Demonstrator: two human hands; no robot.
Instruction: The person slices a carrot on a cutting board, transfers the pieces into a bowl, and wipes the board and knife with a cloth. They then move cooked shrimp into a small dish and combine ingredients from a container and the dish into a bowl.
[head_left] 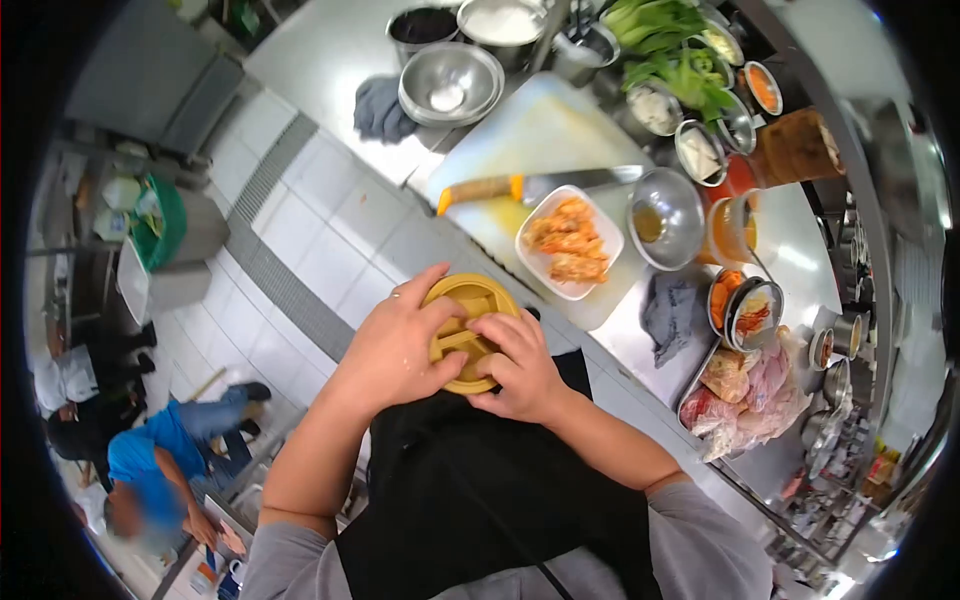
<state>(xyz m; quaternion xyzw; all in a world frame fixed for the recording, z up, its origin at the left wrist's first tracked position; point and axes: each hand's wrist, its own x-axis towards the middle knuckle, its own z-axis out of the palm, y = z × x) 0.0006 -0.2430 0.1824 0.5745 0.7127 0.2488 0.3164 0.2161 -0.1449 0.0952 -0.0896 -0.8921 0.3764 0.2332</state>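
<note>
A round yellow divided dish (484, 298) is held between my two hands in front of the black apron. My left hand (400, 345) grips its left side, with fingers reaching over the rim into it. On the right side, my right hand (515, 365) is closed round the rim, its fingertips at the inner divider. Past the dish, on the counter, a white square bowl (609, 232) holds orange-red food (570, 240). A knife with a yellow-ended handle (482, 190) lies on the white cutting board (550, 115) behind that bowl.
Steel bowls (452, 80) and a grey cloth (382, 110) stand at the counter's back left. At right are a steel bowl (667, 215), another cloth (670, 315), bagged meat (745, 385) and leafy greens (655, 30). A person in blue (150, 445) is at lower left.
</note>
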